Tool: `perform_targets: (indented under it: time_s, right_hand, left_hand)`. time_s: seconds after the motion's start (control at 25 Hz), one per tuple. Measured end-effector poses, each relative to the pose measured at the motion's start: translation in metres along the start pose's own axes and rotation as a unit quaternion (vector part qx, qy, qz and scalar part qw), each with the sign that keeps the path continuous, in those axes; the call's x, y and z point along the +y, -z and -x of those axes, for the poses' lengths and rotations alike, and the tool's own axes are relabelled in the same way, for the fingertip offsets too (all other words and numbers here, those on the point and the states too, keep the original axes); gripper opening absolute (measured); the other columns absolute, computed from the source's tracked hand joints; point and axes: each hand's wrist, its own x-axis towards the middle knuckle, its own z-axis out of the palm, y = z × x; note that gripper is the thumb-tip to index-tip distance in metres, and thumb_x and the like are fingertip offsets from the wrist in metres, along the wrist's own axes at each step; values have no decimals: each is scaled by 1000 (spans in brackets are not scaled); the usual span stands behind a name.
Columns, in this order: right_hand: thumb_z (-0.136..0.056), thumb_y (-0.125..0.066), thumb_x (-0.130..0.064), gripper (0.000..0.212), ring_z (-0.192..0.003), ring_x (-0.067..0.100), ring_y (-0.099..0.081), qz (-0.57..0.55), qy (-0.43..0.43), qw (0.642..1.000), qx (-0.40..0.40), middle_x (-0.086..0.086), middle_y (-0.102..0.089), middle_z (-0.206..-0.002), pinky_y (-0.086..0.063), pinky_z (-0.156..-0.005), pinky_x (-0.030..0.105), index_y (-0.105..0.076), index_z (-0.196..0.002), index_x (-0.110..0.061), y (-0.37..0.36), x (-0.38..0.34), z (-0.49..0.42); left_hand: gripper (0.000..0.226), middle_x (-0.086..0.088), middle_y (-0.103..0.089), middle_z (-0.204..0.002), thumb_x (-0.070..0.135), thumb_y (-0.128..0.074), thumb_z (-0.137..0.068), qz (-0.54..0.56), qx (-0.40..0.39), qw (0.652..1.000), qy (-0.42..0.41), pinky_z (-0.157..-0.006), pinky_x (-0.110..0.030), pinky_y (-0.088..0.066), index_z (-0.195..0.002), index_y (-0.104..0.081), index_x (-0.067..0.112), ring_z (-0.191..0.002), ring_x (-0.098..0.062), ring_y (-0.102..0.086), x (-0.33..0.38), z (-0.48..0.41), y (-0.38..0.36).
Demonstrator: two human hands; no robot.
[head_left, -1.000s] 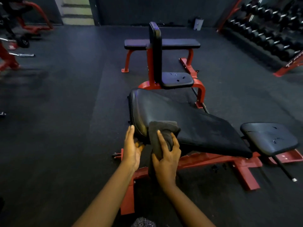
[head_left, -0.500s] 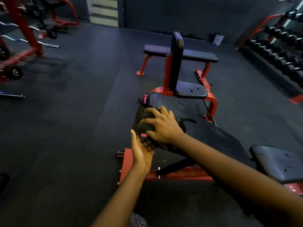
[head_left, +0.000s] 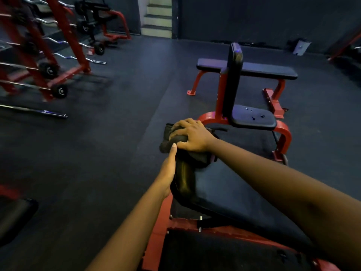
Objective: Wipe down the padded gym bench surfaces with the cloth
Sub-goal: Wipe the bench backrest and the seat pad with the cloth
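The dark grey bunched cloth (head_left: 165,144) is gripped by the right hand (head_left: 190,134), whose fingers are curled over it at the far end of the black padded gym bench (head_left: 224,192). The left hand (head_left: 168,174) is laid flat against the bench's left side edge, fingers straight and pressed together, one fingertip touching the cloth. The wiping of the head end appears to be the step in hand. The long near stretch of padding is judged not yet done. Next, the cloth would need to be drawn back along the padding under steady pressure.
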Motion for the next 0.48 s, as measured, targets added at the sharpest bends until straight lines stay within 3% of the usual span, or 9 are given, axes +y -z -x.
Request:
perform_targets:
  time_s: [0.12,0.16,0.32,0.48]
  right_hand:
    - [-72,-31,-61,63,-120,23,-39,-25,-40,998,-31,-3,-46,-135,-32,-95,40,-58,-122,-34,3,33,-30]
    - [-75,-35,-58,58,-120,24,-41,-42,-52,997,-42,-2,-47,-135,-35,-97,42,-58,-123,-34,2,42,-38]
    - [-88,-44,-49,45,-120,30,-49,-162,-95,980,-71,5,-53,-134,-39,-102,45,-55,-127,-28,-8,87,-55]
    - [-90,-46,-50,45,-123,30,-48,-213,-125,965,-84,7,-53,-136,-36,-105,45,-52,-129,-29,-19,118,-47]
  left_hand:
    - [101,-1,-56,-130,96,-36,-51,-130,33,991,-8,-101,-45,-42,-128,-48,33,-117,-24,-53,11,-31,-14]
    - [101,-2,-55,-131,95,-36,-53,-183,55,981,-3,-101,-45,-42,-130,-45,30,-118,-26,-52,18,-33,-20]
    - [78,-12,-53,-129,75,-33,-79,-391,184,901,-16,-95,-44,-43,-134,-36,19,-116,-34,-51,30,-38,-45]
    - [70,-13,-54,-126,69,-33,-84,-450,216,866,-37,-88,-40,-42,-130,-37,17,-113,-35,-53,25,-38,-48]
